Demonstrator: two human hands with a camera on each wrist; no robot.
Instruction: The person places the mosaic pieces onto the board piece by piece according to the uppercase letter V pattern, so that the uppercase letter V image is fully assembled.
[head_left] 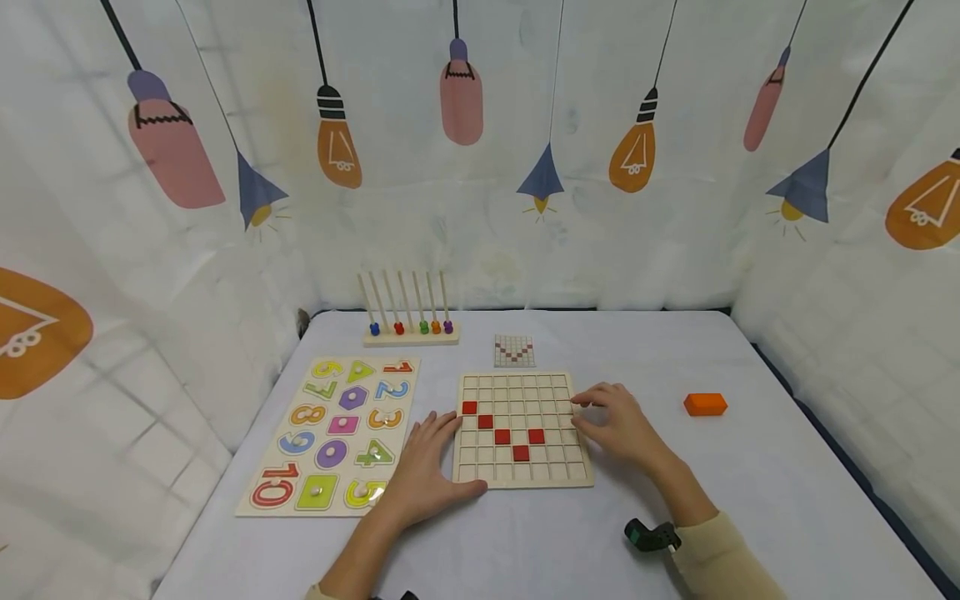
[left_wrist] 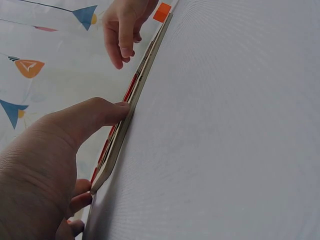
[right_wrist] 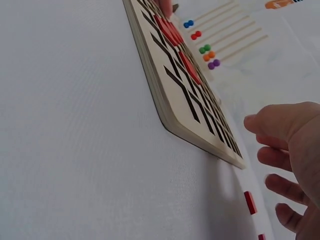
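Observation:
A square wooden grid board [head_left: 523,484] lies on the table with several red square tiles [head_left: 502,437] in its cells. My left hand [head_left: 424,473] holds its near left corner, thumb on the front edge and fingers along the left side. At the right edge hovers my right hand [head_left: 618,423], its fingers loosely bent. In the right wrist view the right hand [right_wrist: 295,150] has nothing between thumb and fingers, and a gap separates it from the board [right_wrist: 167,107]. Beyond the board's far corner there, small red pieces [right_wrist: 250,202] show near the fingers.
Left of the board lies a wooden number-and-shape puzzle [head_left: 330,425]. Behind stands a bead rack [head_left: 412,339] with upright rods and coloured beads. A small pattern card [head_left: 514,351] lies behind the board. An orange block [head_left: 705,405] sits on the right. Patterned cloth surrounds the table.

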